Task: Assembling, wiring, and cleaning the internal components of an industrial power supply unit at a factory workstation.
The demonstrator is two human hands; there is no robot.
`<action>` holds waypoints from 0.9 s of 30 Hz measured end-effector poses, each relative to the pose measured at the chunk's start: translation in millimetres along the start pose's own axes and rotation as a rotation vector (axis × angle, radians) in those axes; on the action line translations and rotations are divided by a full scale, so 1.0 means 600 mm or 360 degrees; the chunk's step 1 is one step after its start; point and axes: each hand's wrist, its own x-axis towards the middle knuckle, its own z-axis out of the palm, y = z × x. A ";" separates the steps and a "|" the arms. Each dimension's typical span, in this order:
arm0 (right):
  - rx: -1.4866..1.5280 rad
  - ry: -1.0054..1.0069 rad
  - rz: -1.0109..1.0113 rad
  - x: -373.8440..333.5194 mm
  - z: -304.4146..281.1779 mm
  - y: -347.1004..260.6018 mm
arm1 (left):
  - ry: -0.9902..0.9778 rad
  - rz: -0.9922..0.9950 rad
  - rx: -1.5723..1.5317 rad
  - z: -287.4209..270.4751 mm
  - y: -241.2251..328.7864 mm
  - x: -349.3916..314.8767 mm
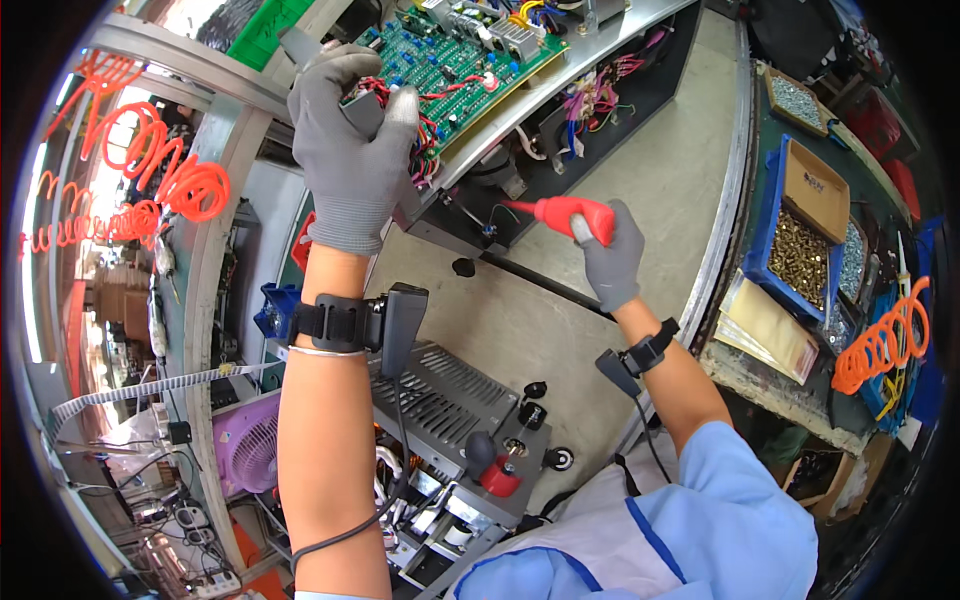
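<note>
My left hand [350, 150], in a grey glove, is curled round a dark grey piece [362, 114] at the left edge of a green circuit board [480, 85]. Its thumb lies beside red and black wires [428, 140]; the fingers hide much of what they grip. The board sits in a metal chassis [560, 85] with its side toward me. Lower and to the right, my gloved right hand [612, 258] grips a red tapered tool [572, 215] with its narrow end pointing left, toward the chassis's lower front. Whether that tip touches anything cannot be made out.
At right, a blue bin of brass-coloured screws [798, 255] stands on a bench beside paper sheets [765, 328] and a coiled orange hose [880, 340]. Below lies another opened grey unit [450, 400] with a vented cover. A purple fan [248, 445] and orange coiled hoses [190, 185] are at left.
</note>
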 end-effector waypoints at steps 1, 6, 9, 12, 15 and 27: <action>0.0233 -0.0028 0.0174 -0.008 0.001 0.004 | 0.0018 -0.0047 -0.0051 0.005 -0.002 0.000; 0.0089 -0.0085 0.0071 -0.031 0.028 0.022 | 0.0035 -0.0076 -0.0107 0.007 -0.009 -0.002; 0.0142 -0.0100 0.0102 -0.034 0.045 0.030 | -0.0002 -0.0100 -0.0114 0.005 -0.007 -0.001; 0.0167 -0.0116 0.0172 -0.035 0.059 0.042 | -0.0027 -0.0078 -0.0122 0.009 -0.007 -0.002; 0.0080 -0.0120 0.0084 -0.030 0.059 0.038 | -0.0017 -0.0113 -0.0146 0.010 0.000 -0.002; 0.0352 0.0018 0.0552 -0.032 0.017 0.070 | -0.0046 -0.0100 -0.0134 0.011 0.004 -0.002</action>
